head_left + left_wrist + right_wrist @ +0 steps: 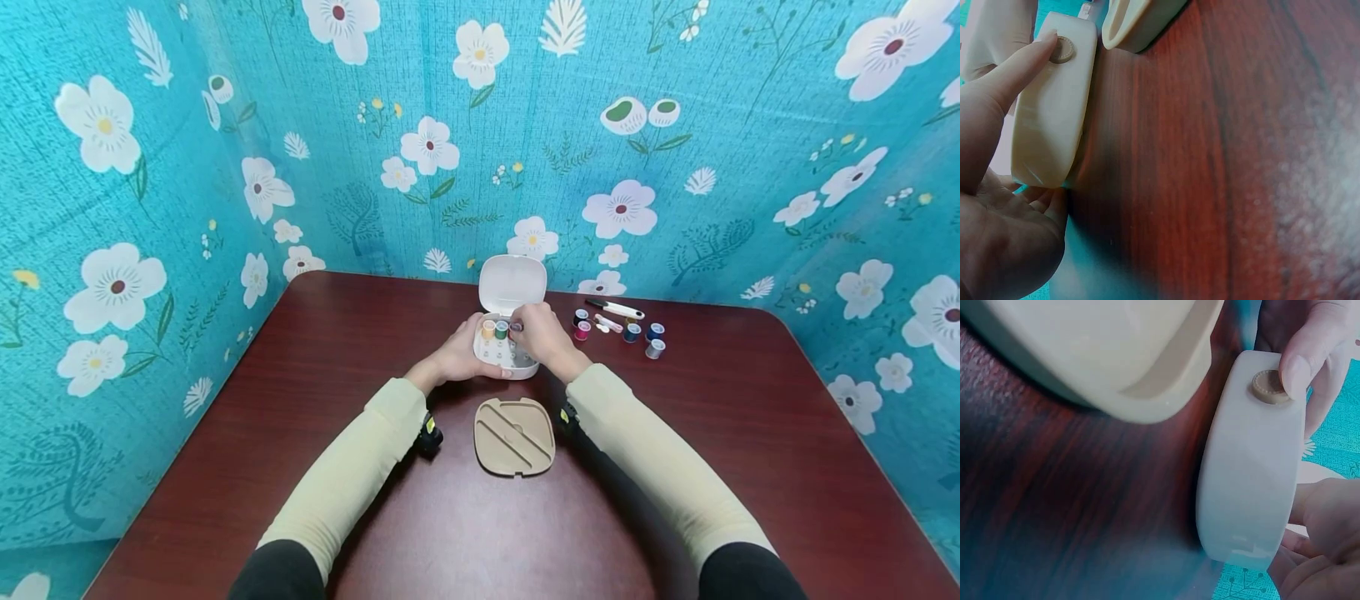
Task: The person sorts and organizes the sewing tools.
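1. Head view shows the white plastic box with rounded corners (525,374) between your two hands, its white lid (513,283) raised behind them.
2. Your left hand (456,352) holds the box by its side, the thumb lying on the round brown button (1270,387) at the front.
3. Your right hand (542,333) reaches over the box; its fingers seem to pinch the small dark purple thread spool (516,327). How firmly, I cannot tell.
4. For seating this spool well, I would bring it upright above its peg, lower it straight, and release only when it stands without leaning. Please let the left hand steady the box, and mind the neighbour spool with your knuckles.
5. Beside the right fingertips, toward your left hand, stand the green thread spool (502,330) and the yellow-orange thread spool (489,330), both upright in the back row.
6. Nearer to you, the box floor has bare small pegs. Its outer wall looks smooth and slightly glossy.
7. Between your forearms lies the beige plastic tray with diagonal grooves (514,437), apart from the box.
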### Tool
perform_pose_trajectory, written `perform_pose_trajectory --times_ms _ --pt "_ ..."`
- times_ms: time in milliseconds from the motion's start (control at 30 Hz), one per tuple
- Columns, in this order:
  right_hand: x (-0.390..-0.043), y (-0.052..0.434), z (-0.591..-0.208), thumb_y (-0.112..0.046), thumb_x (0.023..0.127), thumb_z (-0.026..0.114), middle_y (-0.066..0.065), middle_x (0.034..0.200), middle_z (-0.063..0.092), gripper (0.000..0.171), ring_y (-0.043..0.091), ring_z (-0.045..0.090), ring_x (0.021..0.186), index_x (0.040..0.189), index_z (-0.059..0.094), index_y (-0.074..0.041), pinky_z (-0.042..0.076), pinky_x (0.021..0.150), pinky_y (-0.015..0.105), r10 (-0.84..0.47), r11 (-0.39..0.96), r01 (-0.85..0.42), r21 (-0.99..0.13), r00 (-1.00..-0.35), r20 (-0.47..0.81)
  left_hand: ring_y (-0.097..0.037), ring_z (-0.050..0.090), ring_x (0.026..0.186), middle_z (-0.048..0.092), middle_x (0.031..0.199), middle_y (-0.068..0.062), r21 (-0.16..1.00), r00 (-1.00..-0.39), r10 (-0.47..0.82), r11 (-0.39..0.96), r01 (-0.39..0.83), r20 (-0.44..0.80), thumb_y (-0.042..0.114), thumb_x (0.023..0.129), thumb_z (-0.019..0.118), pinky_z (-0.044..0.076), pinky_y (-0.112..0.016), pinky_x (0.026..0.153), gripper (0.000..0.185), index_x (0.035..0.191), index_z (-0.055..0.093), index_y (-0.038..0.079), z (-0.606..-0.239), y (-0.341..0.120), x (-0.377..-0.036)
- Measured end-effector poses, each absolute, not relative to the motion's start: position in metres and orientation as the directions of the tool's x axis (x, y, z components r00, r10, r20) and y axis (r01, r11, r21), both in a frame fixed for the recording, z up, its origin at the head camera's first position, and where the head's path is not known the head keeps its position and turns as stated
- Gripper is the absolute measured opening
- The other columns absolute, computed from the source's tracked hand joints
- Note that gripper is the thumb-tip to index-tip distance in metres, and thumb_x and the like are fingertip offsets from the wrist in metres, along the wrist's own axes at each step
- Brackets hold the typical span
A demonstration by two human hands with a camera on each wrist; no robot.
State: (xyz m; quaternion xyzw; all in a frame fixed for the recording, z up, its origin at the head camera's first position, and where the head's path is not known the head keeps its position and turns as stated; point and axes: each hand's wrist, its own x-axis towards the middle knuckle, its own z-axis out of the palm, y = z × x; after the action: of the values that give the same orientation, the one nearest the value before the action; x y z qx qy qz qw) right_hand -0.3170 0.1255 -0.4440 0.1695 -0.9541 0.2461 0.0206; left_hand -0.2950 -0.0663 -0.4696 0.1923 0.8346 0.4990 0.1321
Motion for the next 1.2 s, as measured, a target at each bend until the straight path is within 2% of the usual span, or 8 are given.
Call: perform_pose_trajectory --times_ms 367,700,833,1000,1200 --pt "-0.315 0.126 -0.438 -0.006 0.094 0.073 0.017 0.107 0.074 0.017 0.029 0.070 0.095 0.110 0.076 0.000 0.058 0.088 0.047 -0.340 0.841 -0.331 -0.427 -0.939 0.058 -0.029 0.049 0.123 0.046 0.140 -0.017 0.884 -0.886 0.463 0.423 0.200 -0.021 0.026 0.069 0.097 0.038 -0.043 0.109 0.106 0.150 0.032 0.006 -0.469 -0.065 -0.294" --pt "-0.312 0.128 -0.432 -0.005 0.091 0.074 0.014 0.100 0.074 0.014 0.026 0.068 0.087 0.105 0.076 -0.001 0.059 0.082 0.042 -0.385 0.846 -0.396 -0.358 -0.917 0.104 -0.027 0.050 0.122 0.046 0.140 -0.016 0.887 -0.889 0.457 0.419 0.194 -0.022 0.025 0.069 0.097 0.038 -0.043 0.109 0.108 0.153 0.030 0.006 -0.468 -0.066 -0.294" --pt "-0.308 0.130 -0.427 -0.006 0.091 0.074 0.015 0.100 0.072 0.019 0.027 0.067 0.086 0.109 0.075 -0.001 0.059 0.080 0.042 -0.386 0.850 -0.401 -0.341 -0.915 0.115 -0.024 0.050 0.121 0.047 0.139 -0.012 0.882 -0.894 0.447 0.435 0.180 -0.038 0.026 0.068 0.098 0.037 -0.040 0.108 0.109 0.153 0.031 0.010 -0.473 -0.065 -0.298" --pt "-0.301 0.132 -0.422 -0.010 0.091 0.076 0.014 0.099 0.066 0.024 0.027 0.066 0.085 0.114 0.073 -0.002 0.059 0.077 0.042 -0.375 0.864 -0.394 -0.313 -0.919 0.123 -0.027 0.050 0.123 0.046 0.140 -0.015 0.889 -0.888 0.460 0.417 0.191 -0.025 0.024 0.069 0.097 0.037 -0.042 0.110 0.109 0.153 0.030 0.007 -0.469 -0.066 -0.295" --pt "-0.295 0.136 -0.419 -0.011 0.090 0.077 0.014 0.104 0.065 0.033 0.028 0.067 0.091 0.121 0.071 0.000 0.059 0.081 0.043 -0.370 0.867 -0.386 -0.313 -0.922 0.113 -0.030 0.049 0.125 0.046 0.141 -0.017 0.898 -0.885 0.466 0.394 0.194 -0.013 0.022 0.071 0.096 0.037 -0.044 0.110 0.107 0.153 0.030 0.005 -0.467 -0.067 -0.294"
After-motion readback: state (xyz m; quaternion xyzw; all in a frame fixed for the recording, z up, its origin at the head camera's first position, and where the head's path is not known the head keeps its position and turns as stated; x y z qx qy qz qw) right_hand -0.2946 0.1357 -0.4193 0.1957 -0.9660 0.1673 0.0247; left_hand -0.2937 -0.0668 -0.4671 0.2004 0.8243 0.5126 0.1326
